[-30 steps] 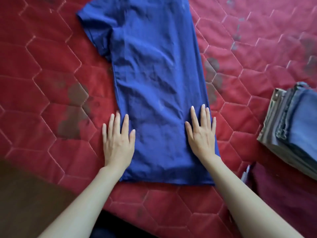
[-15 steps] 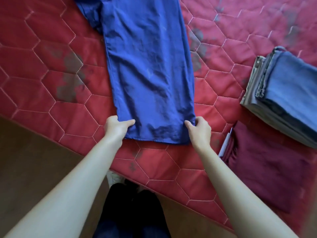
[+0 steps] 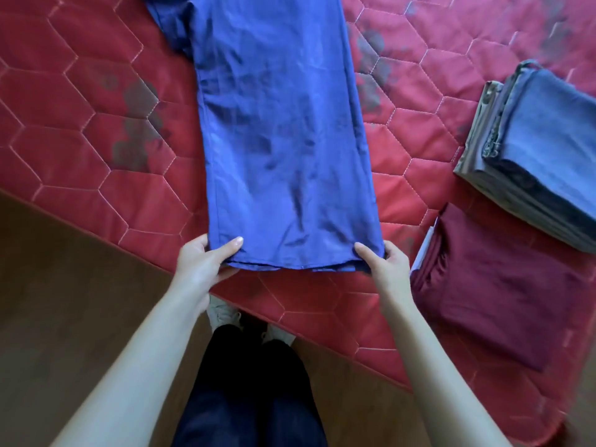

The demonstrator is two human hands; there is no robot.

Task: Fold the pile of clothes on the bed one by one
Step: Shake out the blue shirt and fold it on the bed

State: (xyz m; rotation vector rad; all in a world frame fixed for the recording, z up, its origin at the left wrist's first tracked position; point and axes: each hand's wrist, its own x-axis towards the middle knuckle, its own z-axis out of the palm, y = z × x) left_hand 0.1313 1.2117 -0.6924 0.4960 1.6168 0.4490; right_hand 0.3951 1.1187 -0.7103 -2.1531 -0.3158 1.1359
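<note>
While the blue shirt [image 3: 283, 140] lies flat on the red quilted bed [image 3: 80, 130], its long axis runs straight away from the person, and both grips are clamped on its near hem: left hand [image 3: 206, 258] pinching the left corner, right hand [image 3: 383, 262] the right. Folded stacks, grey-blue [image 3: 545, 150] and maroon [image 3: 496, 285], sit right of the shirt; carrying the hem forward along that axis looks the likely next fold.

A red quilted bed cover [image 3: 80, 150] stitched in hexagons spreads across the view, marked with dark grey blotches [image 3: 135, 137] in several places. Brown wooden floor [image 3: 64, 301] shows at lower left. Dark trousers [image 3: 251, 398] and pale shoes [image 3: 222, 312] stand at the bed's edge.
</note>
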